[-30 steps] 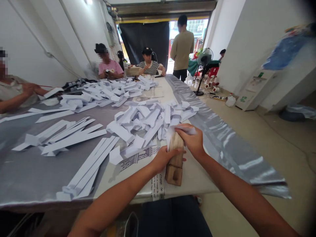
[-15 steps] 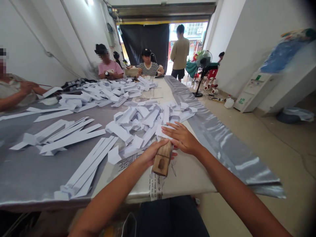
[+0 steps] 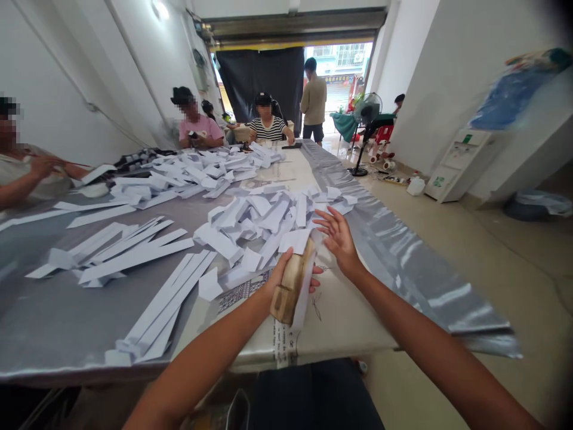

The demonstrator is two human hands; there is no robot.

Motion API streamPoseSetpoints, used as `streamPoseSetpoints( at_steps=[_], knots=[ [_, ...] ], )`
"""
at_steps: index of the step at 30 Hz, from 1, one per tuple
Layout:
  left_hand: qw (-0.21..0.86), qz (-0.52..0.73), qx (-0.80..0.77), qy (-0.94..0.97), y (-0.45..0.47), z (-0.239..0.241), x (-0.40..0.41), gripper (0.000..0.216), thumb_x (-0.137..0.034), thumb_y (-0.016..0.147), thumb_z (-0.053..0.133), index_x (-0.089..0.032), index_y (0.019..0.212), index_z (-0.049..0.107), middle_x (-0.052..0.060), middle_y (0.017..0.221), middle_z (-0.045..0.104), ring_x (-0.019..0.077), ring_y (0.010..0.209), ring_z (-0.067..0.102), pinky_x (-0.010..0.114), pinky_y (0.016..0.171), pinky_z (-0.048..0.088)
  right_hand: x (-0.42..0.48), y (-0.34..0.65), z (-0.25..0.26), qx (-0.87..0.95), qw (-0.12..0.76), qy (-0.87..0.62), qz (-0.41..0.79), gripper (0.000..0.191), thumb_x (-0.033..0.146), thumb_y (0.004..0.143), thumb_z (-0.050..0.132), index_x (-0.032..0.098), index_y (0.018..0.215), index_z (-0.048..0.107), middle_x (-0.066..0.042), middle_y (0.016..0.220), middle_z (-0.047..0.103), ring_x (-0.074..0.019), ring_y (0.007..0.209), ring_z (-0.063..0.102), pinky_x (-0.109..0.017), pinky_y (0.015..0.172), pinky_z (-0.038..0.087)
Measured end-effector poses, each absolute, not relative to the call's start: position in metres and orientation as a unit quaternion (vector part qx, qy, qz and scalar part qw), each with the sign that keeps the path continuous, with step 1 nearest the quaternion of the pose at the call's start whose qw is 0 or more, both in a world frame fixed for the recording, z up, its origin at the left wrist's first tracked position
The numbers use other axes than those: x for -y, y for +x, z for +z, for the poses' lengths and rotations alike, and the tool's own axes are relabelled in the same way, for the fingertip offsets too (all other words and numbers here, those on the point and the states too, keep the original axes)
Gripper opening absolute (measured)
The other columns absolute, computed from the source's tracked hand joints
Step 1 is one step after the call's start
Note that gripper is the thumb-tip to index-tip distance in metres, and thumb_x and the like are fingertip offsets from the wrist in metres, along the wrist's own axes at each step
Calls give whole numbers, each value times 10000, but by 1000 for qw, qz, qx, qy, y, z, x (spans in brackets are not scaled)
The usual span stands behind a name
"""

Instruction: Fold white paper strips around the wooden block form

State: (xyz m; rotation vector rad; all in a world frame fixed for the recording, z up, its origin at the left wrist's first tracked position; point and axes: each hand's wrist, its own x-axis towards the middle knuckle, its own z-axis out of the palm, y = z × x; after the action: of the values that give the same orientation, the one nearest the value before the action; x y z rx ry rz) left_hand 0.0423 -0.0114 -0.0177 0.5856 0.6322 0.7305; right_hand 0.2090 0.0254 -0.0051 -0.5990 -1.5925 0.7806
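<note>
My left hand (image 3: 282, 276) is wrapped round a wooden block (image 3: 292, 285), its thumb on the near-left side and fingertips showing past the right edge. A white paper strip (image 3: 293, 240) folds over the block's far end and runs down its right side. My right hand (image 3: 339, 240) is open just right of the block's far end, fingers apart and palm turned toward it. Whether its fingertips touch the paper I cannot tell. Just beyond both hands lies a heap of folded white paper pieces (image 3: 250, 218).
Long white paper strips (image 3: 170, 298) lie to the left on the grey cloth (image 3: 58, 316). A larger paper pile (image 3: 192, 170) stretches farther back. Several people sit round the table. A standing fan (image 3: 367, 110) and a water dispenser (image 3: 461, 161) stand on the right.
My right hand has lifted off the block's far end and opened. The block has turned in my left hand, and the paper along its right side now shows.
</note>
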Motion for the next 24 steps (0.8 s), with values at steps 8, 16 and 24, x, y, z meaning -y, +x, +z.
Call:
streamPoseSetpoints(
  at_steps=[8,16,24],
  knots=[
    [841,337,-287,312,33,-24,1,774,-758,779,277,-90,662,650,114,599,646,151,495,597,241,515,472,-21,193,-17,691,485,-241,478,664,466,694,717,234,1284,521,-70,1272,575,-244,1197,513,-391,1036,373],
    [825,260,-284,413,35,-29,6,840,-765,756,287,-30,732,692,195,669,674,201,603,641,283,660,497,-12,193,-11,587,478,-288,586,600,575,724,635,177,1174,618,13,585,647,-154,467,576,-286,509,501],
    [821,291,-327,367,43,-31,10,793,-740,787,287,-69,831,707,174,772,706,191,664,649,281,680,496,-3,188,-9,523,509,-316,606,607,577,750,603,171,1201,611,35,480,607,-102,263,380,-256,282,352]
  ],
)
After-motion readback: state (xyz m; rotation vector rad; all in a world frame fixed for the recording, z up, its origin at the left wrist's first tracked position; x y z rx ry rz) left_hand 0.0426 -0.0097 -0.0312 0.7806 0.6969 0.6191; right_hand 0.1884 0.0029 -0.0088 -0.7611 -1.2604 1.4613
